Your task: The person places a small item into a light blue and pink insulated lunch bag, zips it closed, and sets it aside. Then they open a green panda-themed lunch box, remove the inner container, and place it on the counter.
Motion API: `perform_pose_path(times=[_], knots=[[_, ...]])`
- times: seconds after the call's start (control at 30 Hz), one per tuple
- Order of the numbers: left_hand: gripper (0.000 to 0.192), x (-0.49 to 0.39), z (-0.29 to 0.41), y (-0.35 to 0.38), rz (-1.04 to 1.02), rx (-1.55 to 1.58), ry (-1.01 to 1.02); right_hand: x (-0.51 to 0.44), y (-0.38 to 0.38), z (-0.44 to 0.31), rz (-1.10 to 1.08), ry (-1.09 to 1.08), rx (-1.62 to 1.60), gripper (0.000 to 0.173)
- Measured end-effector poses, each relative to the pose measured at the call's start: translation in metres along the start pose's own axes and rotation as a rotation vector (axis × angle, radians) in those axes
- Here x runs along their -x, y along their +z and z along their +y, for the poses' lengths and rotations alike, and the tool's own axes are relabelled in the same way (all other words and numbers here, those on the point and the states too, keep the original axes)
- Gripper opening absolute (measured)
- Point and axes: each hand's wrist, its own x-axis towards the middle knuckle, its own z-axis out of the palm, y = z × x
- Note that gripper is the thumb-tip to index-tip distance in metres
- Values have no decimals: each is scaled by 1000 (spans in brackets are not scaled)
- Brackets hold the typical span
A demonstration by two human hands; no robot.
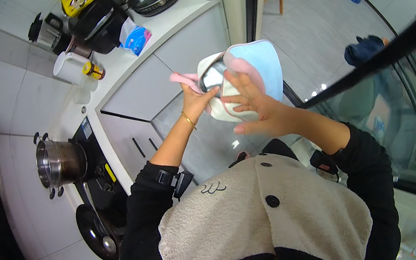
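Note:
An insulated lunch bag (269,66) in light blue, white and pink hangs in front of me, its top unzipped and its silvery lining showing. My left hand (195,101), with a gold bangle at the wrist, grips the bag's near left rim beside a pink strap handle (183,78). My right hand (256,107) is spread over the bag's near right side, fingers apart and slightly blurred. Whether its fingertips touch the bag I cannot tell. What lies deeper inside the bag is hidden.
On the left, a steel steamer pot (62,160) and a black wok (95,233) with a ladle stand at the cooktop (100,177). Appliances, a jar (93,70) and a tissue pack (136,38) line the white counter (174,24). A glass sliding door (408,117) is on the right.

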Motion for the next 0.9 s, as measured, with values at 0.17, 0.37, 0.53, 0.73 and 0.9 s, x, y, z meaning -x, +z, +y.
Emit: perform_pose_path(times=[0.17, 0.37, 0.53, 0.73, 0.9], knots=[[133, -54, -38, -44, 221, -138, 24, -64, -28, -4, -242, -6, -108, 111], [121, -105, -32, -110, 404, 265, -345, -139, -117, 1, -319, -147, -304, 106], [114, -126, -6, -131, 425, 268, -364, -211, -214, 23, -145, -21, -578, 97], [101, -125, 11, -155, 704, 322, -405, -307, -256, 101, -37, 312, -593, 75], [93, -120, 38, -184, 823, 234, -288, -397, -260, 177, -181, 632, -415, 49]])
